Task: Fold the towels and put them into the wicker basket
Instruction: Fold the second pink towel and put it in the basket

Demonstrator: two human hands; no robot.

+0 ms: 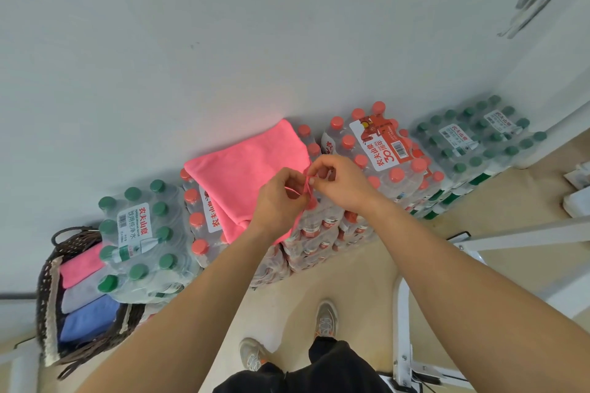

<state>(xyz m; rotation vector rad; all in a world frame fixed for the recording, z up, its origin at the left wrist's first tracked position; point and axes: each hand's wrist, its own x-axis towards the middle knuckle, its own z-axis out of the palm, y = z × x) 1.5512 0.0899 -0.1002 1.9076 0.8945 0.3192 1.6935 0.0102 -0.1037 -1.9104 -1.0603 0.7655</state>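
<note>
On top of the shrink-wrapped packs of red-capped water bottles point(388, 156) stacked against the pale wall point(223, 41), your pink microfibre towel point(249, 169) lies spread out, partly folded, its near edge hanging over the front of the stack. Both of your hands meet at the towel's right edge. Your left hand point(281, 198) has its fingertips curled in and pinches a thin pink strand point(307, 184) that runs off that edge; your right hand point(341, 182) pinches the same strand a little higher, between thumb and forefinger. The strand is stretched short between the two pinches. Whether it is a sewn loop or a loose thread, you cannot tell from here.

Down at your lower left stands the dark woven wicker basket point(48, 303), on the floor beside the wall. Three folded towels already lie side by side in it — a folded pink towel point(81, 266) nearest the wall, a folded grey towel point(79, 295) in the middle and a folded blue towel point(87, 321) nearest you. A pack of green-capped bottles point(140, 242) sits just beside the basket, between it and the red-capped stack, and covers part of the basket's far side. More green-capped packs point(472, 137) stand at the far right of the row.

Below your arms you can see your grey trainers point(325, 319) on the beige floor point(351, 277) — and a white metal frame point(402, 329) to your right.
</note>
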